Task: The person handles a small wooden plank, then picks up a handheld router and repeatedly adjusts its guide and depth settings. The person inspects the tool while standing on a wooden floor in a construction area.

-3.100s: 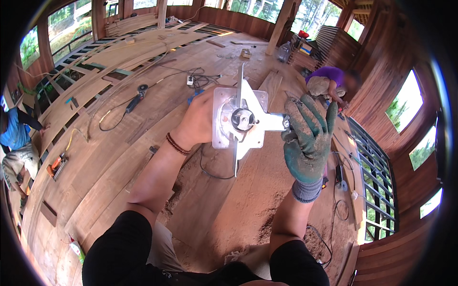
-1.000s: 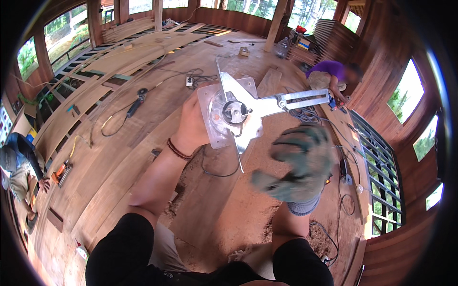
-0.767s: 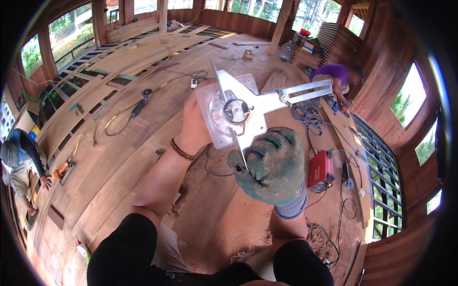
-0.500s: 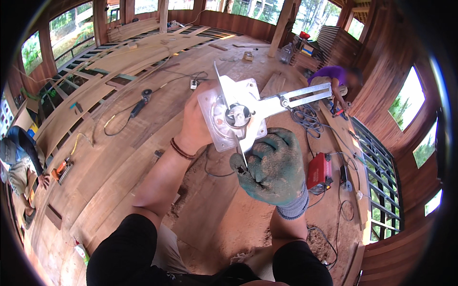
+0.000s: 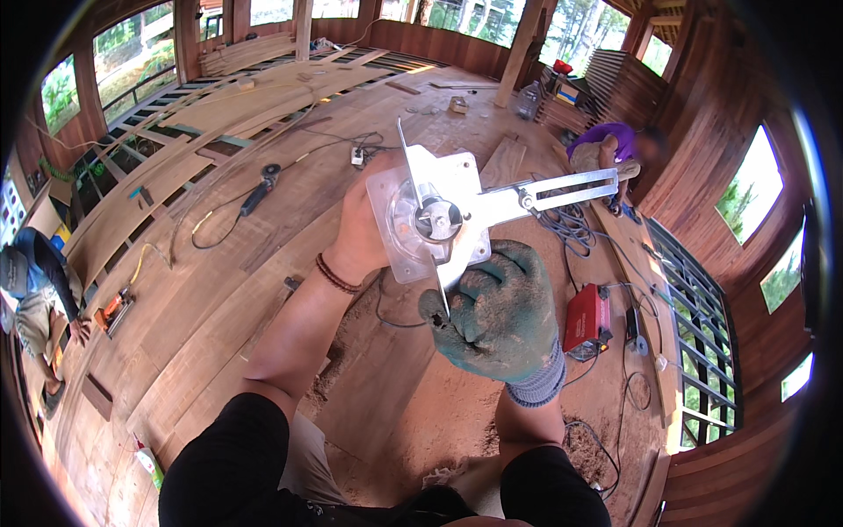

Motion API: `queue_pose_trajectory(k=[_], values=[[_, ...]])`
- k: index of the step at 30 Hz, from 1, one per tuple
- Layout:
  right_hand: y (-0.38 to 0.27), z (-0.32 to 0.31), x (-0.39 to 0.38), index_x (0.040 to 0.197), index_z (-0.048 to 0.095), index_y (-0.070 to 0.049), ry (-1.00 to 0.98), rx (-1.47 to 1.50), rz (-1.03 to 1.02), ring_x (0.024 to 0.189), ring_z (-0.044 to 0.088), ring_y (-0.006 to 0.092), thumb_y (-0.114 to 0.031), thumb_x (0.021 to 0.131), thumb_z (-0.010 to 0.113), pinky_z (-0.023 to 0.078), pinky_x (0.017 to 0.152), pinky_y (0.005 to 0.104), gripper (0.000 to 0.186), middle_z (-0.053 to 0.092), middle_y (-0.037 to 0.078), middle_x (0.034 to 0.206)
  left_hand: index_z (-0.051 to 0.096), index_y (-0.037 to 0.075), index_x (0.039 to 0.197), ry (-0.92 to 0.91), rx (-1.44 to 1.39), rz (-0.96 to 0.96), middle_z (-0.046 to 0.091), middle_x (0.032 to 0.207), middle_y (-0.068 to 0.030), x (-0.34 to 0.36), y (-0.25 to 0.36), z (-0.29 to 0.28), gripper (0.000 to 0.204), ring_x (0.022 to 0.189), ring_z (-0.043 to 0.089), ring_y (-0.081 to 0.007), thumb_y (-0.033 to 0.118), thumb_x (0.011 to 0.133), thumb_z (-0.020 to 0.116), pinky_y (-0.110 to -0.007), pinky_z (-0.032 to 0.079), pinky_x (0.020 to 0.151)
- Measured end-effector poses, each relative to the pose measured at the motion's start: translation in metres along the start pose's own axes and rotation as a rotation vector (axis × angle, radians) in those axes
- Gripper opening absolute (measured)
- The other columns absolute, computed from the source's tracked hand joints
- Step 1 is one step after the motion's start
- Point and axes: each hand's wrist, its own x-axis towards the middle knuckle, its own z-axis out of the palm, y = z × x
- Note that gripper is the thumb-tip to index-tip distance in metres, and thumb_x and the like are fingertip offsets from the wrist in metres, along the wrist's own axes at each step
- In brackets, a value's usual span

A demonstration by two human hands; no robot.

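At eleven o'clock from the right hand (image 5: 499, 309), a metal guide (image 5: 474, 211) is overlying a clear plate (image 5: 397, 263), long axis pointing nearly three o'clock. Right fingers are pinching its lower tip; left hand (image 5: 358, 221) is hiding its fingers, grip unreadable.

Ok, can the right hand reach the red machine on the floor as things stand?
Likely not until freed: the right hand is closed on the lower end of the metal guide. Nothing visible blocks the red machine, though.

Daylight through overexposed, wood-framed rectangular windows (image 5: 752, 186). Glare whitens silver metal slotted-arm plate (image 5: 450, 186). Edges curved, vignetted black.
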Motion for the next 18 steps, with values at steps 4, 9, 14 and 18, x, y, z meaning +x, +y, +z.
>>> queue_pose_trajectory(k=[4, 9, 14, 18], values=[[0.003, 0.001, -0.001, 0.091, 0.078, -0.022, -0.016, 0.023, -0.004, 0.088, 0.063, 0.0225, -0.035, 0.066, 0.073, 0.045, 0.097, 0.0448, 0.028, 0.068, -0.001, 0.09, 0.07, 0.004, 0.112, -0.009, 0.034, 0.004, 0.069, 0.114, -0.0135, 0.002, 0.0, -0.001, 0.045, 0.106, 0.066, -0.031, 0.019, 0.072, 0.083, -0.04, 0.054, 0.094], [0.004, 0.005, -0.003, 0.094, 0.077, -0.024, -0.017, 0.021, 0.014, 0.091, 0.062, 0.022, -0.035, 0.067, 0.074, 0.044, 0.099, 0.0451, 0.029, 0.067, -0.002, 0.093, 0.071, 0.003, 0.111, -0.034, 0.138, 0.027, 0.068, 0.117, -0.0154, 0.004, 0.003, -0.003, 0.046, 0.109, 0.066, -0.0316, 0.021, 0.072, 0.085, -0.039, 0.054, 0.095], [0.007, 0.005, -0.004, 0.1, 0.076, -0.023, 0.024, 0.0, -0.028, 0.093, 0.061, 0.0226, -0.035, 0.066, 0.075, 0.043, 0.1, 0.0452, 0.036, 0.065, -0.002, 0.094, 0.048, 0.0, 0.14, 0.099, 0.112, -0.034, 0.071, 0.109, -0.0128, 0.002, 0.003, 0.004, 0.087, 0.098, 0.071, -0.0263, 0.027, 0.069, 0.089, -0.036, 0.057, 0.085], [0.01, 0.002, -0.004, 0.102, 0.075, -0.022, -0.065, -0.015, -0.014, 0.093, 0.061, 0.023, -0.034, 0.065, 0.076, 0.043, 0.1, 0.0449, 0.038, 0.064, -0.002, 0.093, 0.026, -0.002, 0.155, 0.095, 0.044, -0.073, 0.072, 0.103, -0.0097, 0.001, -0.001, 0.01, 0.112, 0.091, 0.073, -0.0222, 0.027, 0.069, 0.091, -0.034, 0.058, 0.079]])
